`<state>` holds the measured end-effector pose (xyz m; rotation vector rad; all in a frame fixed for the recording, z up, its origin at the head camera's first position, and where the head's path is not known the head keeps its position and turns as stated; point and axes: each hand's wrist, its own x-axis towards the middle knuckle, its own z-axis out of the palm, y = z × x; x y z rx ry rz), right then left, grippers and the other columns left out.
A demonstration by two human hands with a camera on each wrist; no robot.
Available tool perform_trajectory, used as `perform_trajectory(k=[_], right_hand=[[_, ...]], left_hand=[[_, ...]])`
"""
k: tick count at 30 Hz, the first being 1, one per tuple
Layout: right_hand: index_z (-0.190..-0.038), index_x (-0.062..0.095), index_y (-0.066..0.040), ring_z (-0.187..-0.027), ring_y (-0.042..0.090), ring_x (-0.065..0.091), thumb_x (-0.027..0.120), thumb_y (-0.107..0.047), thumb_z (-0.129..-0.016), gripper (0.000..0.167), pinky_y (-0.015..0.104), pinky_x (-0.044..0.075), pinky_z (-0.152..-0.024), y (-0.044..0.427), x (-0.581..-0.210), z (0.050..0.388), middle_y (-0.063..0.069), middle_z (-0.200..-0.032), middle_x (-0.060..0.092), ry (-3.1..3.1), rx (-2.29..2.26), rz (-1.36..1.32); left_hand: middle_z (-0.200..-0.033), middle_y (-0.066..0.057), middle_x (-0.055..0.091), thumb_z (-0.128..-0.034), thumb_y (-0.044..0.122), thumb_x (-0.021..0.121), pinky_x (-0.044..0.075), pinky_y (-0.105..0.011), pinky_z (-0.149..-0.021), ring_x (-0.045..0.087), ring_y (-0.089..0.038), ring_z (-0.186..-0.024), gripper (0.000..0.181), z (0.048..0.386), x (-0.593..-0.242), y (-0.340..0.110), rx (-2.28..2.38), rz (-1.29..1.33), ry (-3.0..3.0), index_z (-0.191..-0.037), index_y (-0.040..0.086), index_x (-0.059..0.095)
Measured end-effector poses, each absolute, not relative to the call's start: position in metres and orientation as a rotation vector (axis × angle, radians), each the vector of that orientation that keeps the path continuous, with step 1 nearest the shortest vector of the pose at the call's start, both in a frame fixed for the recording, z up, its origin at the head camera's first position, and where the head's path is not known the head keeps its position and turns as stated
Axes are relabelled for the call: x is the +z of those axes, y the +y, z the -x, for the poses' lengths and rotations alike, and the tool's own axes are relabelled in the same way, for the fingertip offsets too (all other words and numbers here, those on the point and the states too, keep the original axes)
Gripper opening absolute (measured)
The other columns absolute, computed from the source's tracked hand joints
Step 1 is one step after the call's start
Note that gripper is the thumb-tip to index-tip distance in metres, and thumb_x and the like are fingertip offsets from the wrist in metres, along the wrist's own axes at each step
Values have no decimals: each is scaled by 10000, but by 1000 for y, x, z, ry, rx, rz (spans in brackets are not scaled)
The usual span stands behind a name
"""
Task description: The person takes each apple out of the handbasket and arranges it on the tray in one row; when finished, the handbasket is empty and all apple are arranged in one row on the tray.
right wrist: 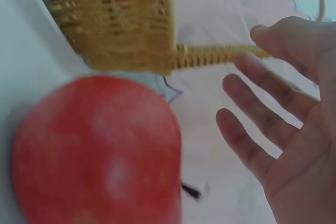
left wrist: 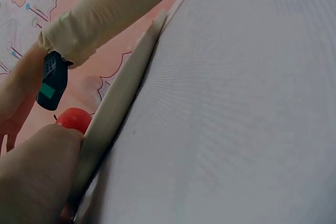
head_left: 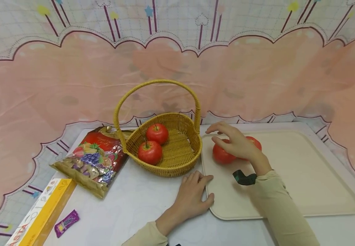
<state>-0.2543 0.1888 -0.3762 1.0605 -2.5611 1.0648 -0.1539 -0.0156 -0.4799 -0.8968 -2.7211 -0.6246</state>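
My right hand [head_left: 237, 141] hovers over the tray [head_left: 288, 207], above a red apple [head_left: 222, 154]; a second apple [head_left: 254, 141] is partly hidden behind it. In the right wrist view the hand [right wrist: 294, 114] has spread, slightly bent fingers and holds nothing, with an apple [right wrist: 100, 156] beside it. My left hand [head_left: 193, 197] rests at the tray's left edge, fingers relaxed. The wicker basket [head_left: 177, 148] stands left of the tray with two apples [head_left: 157, 133] inside.
A red snack bag [head_left: 97, 157] lies left of the basket. Nearer the front left are a yellow and white box [head_left: 46, 212] and a small purple packet [head_left: 66, 223]. The basket's tall handle [head_left: 157, 81] arches upward. A patterned cloth [head_left: 257, 78] hangs behind.
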Motion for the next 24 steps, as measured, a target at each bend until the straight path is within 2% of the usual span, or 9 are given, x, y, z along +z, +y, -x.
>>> perform_trajectory(k=[2,9,14,18,22,24], right_hand=[[-1159,592,-175,-1154,135,520,584,-131,-921,243,422,459,-960,183,-377,255,-12,-1188,595,-2569,1090,-1076],[-1156,609,-99,-1138,156,537,588,-96,-914,243,408,479,-935,166,-377,261,1,-1193,596,-2567,1063,-1163],[-1149,612,-147,-1128,157,540,578,-118,-922,231,396,472,-949,152,-374,265,-3,-1177,605,-2577,977,-1235],[-1153,608,-155,-1126,140,538,575,-144,-927,228,382,446,-984,143,-374,268,-23,-1174,598,-2616,933,-1262],[-1157,601,-158,-1045,146,551,576,-148,-924,235,361,475,-912,136,-375,269,-26,-1175,580,-2657,909,-1295],[-1161,598,-156,-1038,158,559,570,-148,-923,240,356,479,-896,131,-376,271,-23,-1175,577,-2662,888,-1325]], left_hand=[[-947,47,485,-829,378,575,311,-269,-772,448,-106,-858,477,154,-480,-15,-617,901,-2729,-1273,205,555],[-919,54,546,-829,383,567,314,-280,-753,472,-126,-864,455,153,-477,-14,-536,913,-2704,-1246,200,569],[-888,53,551,-832,396,580,302,-253,-707,479,-124,-819,423,148,-476,-13,-484,872,-2690,-1211,208,592],[-895,56,498,-825,428,596,278,-238,-673,443,-117,-813,333,139,-474,-9,-425,912,-2611,-1102,245,625],[-995,70,485,-848,450,566,330,-262,-754,444,-105,-928,217,126,-471,-3,-398,1104,-2491,-976,285,623],[-1038,85,507,-870,456,543,360,-266,-813,463,-87,-987,204,118,-470,0,-394,1216,-2450,-964,294,624]])
